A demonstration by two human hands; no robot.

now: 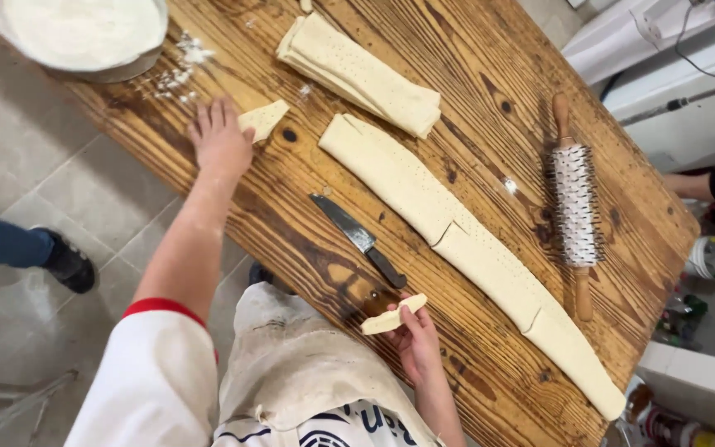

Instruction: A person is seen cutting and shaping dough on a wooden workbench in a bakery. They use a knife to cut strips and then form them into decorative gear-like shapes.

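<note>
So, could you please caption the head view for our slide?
Left hand on a dough triangle, right hand holding a dough piece, knife between.

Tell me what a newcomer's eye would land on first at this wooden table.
A long strip of pale, dotted dough runs diagonally across the wooden table, with a spiked roller beside it. The left hand touches a dough triangle near a flour bowl; the right hand holds a small dough piece by a knife.

Wooden table [490,74] with dough strip [457,240], folded dough [362,74], knife [357,238], spiked roller [575,207], flour bowl [84,37]
</note>
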